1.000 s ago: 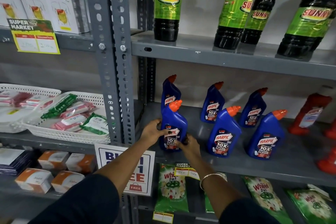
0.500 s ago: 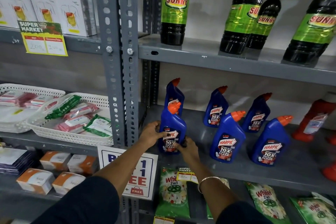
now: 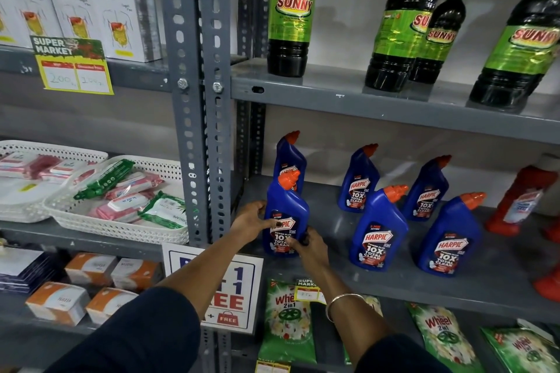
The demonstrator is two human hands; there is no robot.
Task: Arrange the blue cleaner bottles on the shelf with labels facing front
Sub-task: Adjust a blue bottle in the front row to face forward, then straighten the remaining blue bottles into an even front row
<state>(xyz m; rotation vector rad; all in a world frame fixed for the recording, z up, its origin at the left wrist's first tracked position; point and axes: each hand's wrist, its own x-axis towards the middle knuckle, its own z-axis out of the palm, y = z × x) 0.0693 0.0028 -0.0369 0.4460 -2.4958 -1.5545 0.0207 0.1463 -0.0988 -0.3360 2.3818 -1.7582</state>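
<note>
Several blue Harpic cleaner bottles with orange caps stand on the grey middle shelf point(image 3: 378, 281). The front-left bottle point(image 3: 286, 206) stands upright at the shelf's left end, label facing me. My left hand point(image 3: 251, 219) grips its left side and my right hand point(image 3: 309, 247) grips its lower right corner. Directly behind it stands another blue bottle point(image 3: 291, 154), mostly hidden. Two more front bottles point(image 3: 378, 230) point(image 3: 448, 239) and two rear ones point(image 3: 359, 182) point(image 3: 427, 191) show their labels to the front.
Red bottles point(image 3: 521, 200) stand at the shelf's right end. Dark Sunny bottles point(image 3: 292, 12) fill the shelf above. Green Wheel packets point(image 3: 286, 321) hang below. The grey upright post point(image 3: 200, 100) is just left of my hands, with white baskets point(image 3: 121, 227) beyond.
The front-left bottle has turned a little between my hands, so its label faces more squarely forward. Both hands keep their hold. My view has moved closer.
</note>
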